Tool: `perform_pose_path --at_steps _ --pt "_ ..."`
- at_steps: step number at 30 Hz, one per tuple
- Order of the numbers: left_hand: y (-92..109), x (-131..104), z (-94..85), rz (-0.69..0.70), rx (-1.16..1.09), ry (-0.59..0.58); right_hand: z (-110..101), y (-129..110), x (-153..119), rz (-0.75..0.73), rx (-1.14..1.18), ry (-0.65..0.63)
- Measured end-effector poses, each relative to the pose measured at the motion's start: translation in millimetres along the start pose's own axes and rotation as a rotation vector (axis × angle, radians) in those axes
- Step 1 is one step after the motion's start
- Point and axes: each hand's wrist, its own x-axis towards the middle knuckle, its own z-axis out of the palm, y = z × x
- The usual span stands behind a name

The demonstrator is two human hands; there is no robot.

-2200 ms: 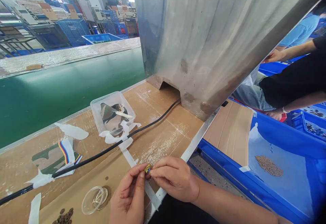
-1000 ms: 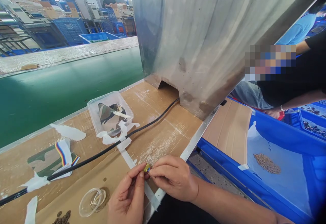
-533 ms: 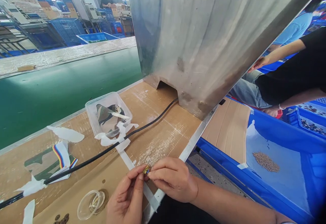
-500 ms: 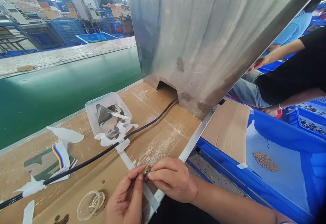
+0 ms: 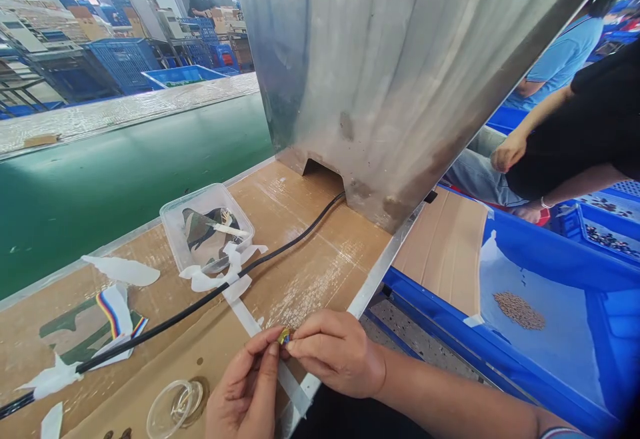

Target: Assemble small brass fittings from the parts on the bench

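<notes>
Between the fingertips of both hands is a tiny yellow and blue piece (image 5: 285, 336), too small for me to name its kind. My left hand (image 5: 249, 382) pinches it from the left with thumb and forefinger. From the right, my right hand (image 5: 337, 354) is closed at the same piece, thumb and forefinger pressed together. Both hands are over the near edge of the cardboard-covered bench (image 5: 305, 259). To the left of my left hand lies a clear round lid or dish (image 5: 167, 407) with thin pale bits.
A clear plastic box (image 5: 173, 222) holds camouflage cloth scraps. A taped black cable (image 5: 200, 302) crosses the bench and enters a notch in the tall metal panel (image 5: 400, 79). At right, a blue bin (image 5: 545, 366) holds small brown pieces; a co-worker's arm (image 5: 543, 119) is beyond.
My view has shifted slightly, so the bench things sit a little further left. Both hands keep their pinch on the small piece. The co-worker's hand at right has moved.
</notes>
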Motion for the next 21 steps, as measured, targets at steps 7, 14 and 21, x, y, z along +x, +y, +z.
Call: perform_pose_path --at_steps 7,14,21 --pt "-0.6 0.5 0.1 -0.012 -0.017 -0.009 0.3 -0.6 1.4 0.033 0.017 0.012" --pt "-1.1 -0.2 -0.4 -0.017 -0.023 -0.007 0.9 -4.0 6.4 0.091 0.03 0.046" --pt "-0.2 0.8 1.6 -0.012 -0.03 -0.01 1.5 -4.5 6.7 0.096 0.023 0.059"
